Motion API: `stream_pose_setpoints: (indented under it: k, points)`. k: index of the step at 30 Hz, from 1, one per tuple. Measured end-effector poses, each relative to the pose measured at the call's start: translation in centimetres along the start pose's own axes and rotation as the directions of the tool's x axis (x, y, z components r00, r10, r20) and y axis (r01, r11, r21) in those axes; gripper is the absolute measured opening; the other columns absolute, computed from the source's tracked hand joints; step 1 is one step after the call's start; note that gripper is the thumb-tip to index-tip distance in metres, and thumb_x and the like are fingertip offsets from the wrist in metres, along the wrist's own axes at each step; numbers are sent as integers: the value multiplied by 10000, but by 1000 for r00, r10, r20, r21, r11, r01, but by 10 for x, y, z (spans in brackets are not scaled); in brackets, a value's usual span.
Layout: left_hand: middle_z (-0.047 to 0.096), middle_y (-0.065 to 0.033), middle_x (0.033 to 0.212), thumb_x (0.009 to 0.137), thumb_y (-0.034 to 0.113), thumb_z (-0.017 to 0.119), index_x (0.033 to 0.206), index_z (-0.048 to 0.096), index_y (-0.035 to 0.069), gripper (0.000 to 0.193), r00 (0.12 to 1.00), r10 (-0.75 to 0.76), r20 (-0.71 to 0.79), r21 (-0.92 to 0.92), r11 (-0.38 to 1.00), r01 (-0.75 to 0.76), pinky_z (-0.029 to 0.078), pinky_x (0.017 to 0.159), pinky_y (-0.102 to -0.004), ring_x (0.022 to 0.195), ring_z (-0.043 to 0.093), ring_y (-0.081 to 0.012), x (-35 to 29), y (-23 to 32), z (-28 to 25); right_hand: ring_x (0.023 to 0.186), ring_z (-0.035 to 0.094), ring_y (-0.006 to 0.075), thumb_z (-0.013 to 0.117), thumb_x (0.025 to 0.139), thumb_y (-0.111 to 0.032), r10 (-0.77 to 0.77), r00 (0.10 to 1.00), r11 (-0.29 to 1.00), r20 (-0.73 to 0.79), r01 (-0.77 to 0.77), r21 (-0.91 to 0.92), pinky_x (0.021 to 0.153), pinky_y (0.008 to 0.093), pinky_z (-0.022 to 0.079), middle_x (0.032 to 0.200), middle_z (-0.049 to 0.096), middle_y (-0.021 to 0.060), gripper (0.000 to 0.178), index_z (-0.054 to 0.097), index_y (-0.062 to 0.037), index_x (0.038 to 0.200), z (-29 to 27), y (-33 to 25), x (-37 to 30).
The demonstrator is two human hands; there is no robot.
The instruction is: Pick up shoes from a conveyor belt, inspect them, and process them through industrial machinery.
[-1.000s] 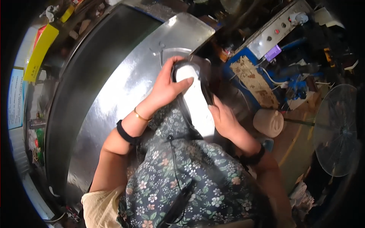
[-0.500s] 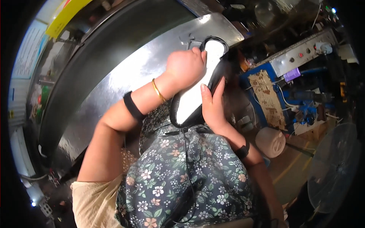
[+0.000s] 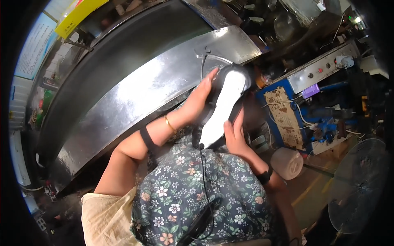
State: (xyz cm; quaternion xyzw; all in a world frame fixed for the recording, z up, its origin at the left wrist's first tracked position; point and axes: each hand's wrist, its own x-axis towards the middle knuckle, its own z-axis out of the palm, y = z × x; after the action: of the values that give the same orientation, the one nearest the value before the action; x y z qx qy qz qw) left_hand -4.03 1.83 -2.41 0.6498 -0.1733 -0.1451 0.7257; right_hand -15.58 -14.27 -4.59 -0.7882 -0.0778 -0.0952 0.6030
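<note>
A black shoe (image 3: 219,91) is held bottom up over my lap, its white sole-shaped bottom (image 3: 223,104) facing me. The wide end points away to the upper right and the narrower end rests close to my apron. My left hand (image 3: 196,102) lies along the shoe's left side, fingers stretched toward the wide end. From the right, my right hand (image 3: 237,138) grips the lower half, thumb near the white edge and the other fingers partly hidden behind the shoe.
Beyond the shoe, a shiny metal plate (image 3: 143,88) runs beside a dark curved belt (image 3: 111,53). Thin black strips (image 3: 204,61) lie on the plate. At right stand a blue machine (image 3: 283,119) with a control panel, a whitish plastic container (image 3: 287,162) and a round fan (image 3: 361,184).
My left hand has unfolded from a fist over the white bottom and shifted to the shoe's left side. The shoe has come slightly toward me and right. My right hand keeps its grip.
</note>
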Motion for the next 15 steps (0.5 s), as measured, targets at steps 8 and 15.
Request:
stream_pose_setpoints:
  k: [8,15]
  points:
    - [614,-18,1103,959,250,622,1194,572,65,303,990,-85,114,145,987,68,463,883,-247,1016,560,-95,52,36,19,1394,346,212,320,1053,-484,207,978,749,-19,-146,646,1161,343,239,1505,387,121,645,351,-5,1484,-40,-20,105]
    - [560,-78,1314,998,249,575,1363,503,31,431,969,-29,243,-180,981,75,377,1057,-308,1230,490,-160,44,24,16,1132,552,188,472,1047,-218,55,993,986,-104,-38,164,1010,316,401,1160,630,88,272,609,-7,1150,-33,-16,114]
